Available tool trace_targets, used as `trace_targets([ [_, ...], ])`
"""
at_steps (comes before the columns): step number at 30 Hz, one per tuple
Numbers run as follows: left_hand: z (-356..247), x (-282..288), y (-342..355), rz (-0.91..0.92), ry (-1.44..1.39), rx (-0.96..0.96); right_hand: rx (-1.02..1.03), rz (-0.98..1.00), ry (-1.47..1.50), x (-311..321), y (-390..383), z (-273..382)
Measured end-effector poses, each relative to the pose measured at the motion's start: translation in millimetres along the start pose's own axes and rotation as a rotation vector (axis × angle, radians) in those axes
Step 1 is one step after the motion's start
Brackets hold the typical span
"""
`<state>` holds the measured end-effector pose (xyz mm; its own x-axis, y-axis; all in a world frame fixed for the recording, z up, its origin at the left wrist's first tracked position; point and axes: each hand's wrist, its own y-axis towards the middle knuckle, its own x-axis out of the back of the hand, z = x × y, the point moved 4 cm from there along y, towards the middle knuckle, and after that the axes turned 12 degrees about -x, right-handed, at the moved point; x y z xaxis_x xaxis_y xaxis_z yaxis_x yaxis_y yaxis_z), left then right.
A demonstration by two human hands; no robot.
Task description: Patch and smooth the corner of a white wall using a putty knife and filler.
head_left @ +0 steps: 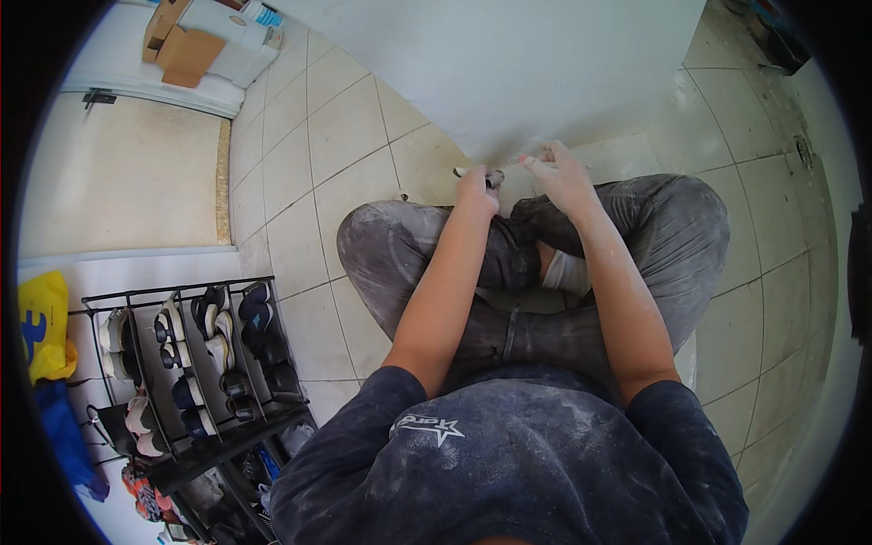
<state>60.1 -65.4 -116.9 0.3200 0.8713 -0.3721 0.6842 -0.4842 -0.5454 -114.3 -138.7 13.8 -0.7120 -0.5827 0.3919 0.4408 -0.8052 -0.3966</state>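
I sit cross-legged on the floor, my trousers (677,222) and forearms dusted white. Over my left shin, my left hand (476,191) is closed around a small tool with dark and pale parts (494,180); its kind is hard to make out. A little to the right, my right hand (561,178) is raised with fingers curled and thumb pointing toward the left hand. Something small may be pinched at its fingertips, too small to name. Both hands are whitish with dust and apart from each other. Just beyond them stands a smooth white wall (518,77).
Pale floor tiles (350,195) stretch around me. At the left stands a black shoe rack (182,295) with several shoes, beside a yellow bag (44,318) and a blue bag (64,436). A cardboard box (189,56) is at the far left, near a pale door (127,173).
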Motion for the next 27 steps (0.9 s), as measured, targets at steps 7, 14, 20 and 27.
trace_targets([
  [7, -21, -32, 2, -0.195, 0.003, -0.047, 0.112, -0.171, -0.042, 5, 6, -2],
  [14, -38, -49, 0, -0.108, 0.096, -0.203, 0.025, -0.144, 0.080, -10, 15, -2],
  [20, -16, -88, -35, -0.130, 0.383, -0.445, -0.069, -0.082, 0.042, -11, 14, -2],
  [27, -11, -93, -42, -0.075, 0.313, -0.384, 0.004, -0.124, 0.122, 39, -6, 3],
])
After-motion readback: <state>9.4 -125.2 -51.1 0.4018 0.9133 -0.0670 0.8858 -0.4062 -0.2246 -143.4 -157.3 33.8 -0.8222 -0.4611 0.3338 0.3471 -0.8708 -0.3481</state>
